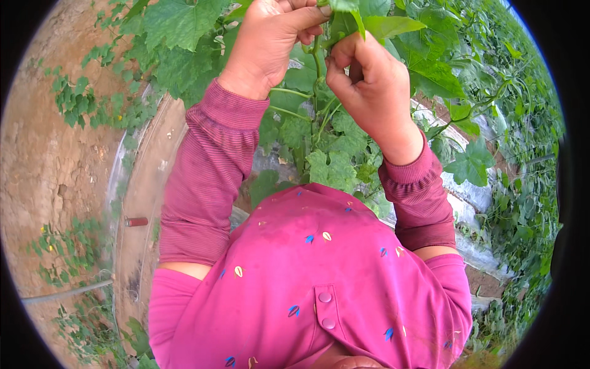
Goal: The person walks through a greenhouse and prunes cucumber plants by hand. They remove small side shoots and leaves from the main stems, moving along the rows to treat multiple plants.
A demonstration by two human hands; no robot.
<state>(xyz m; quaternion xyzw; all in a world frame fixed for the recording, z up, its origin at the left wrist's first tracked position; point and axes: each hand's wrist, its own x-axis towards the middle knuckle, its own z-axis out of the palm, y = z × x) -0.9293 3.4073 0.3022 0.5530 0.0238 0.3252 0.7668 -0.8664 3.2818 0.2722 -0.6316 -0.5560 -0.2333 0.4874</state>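
Observation:
A leafy climbing vine [317,64] rises before me, its green stem running up between my two hands. At the top edge of the view, my left hand [272,41] has its thumb and bent fingers closed at the upper stem, beside a young leaf [345,4]. Slightly lower and to the right, my right hand [371,78] is curled, thumb against forefinger, close against the stem's right side. A bright green leaf [392,26] overlaps its fingertips, so whether they pinch anything is hidden. Broad lobed leaves [332,170] hang below both hands.
Large vine leaves [184,23] crowd the upper left. Pale plastic film [465,207] covers ground at right, beside dense foliage [521,221]. On the left lie bare soil [60,175], a small red cylinder [137,222] and a grey pipe [69,293].

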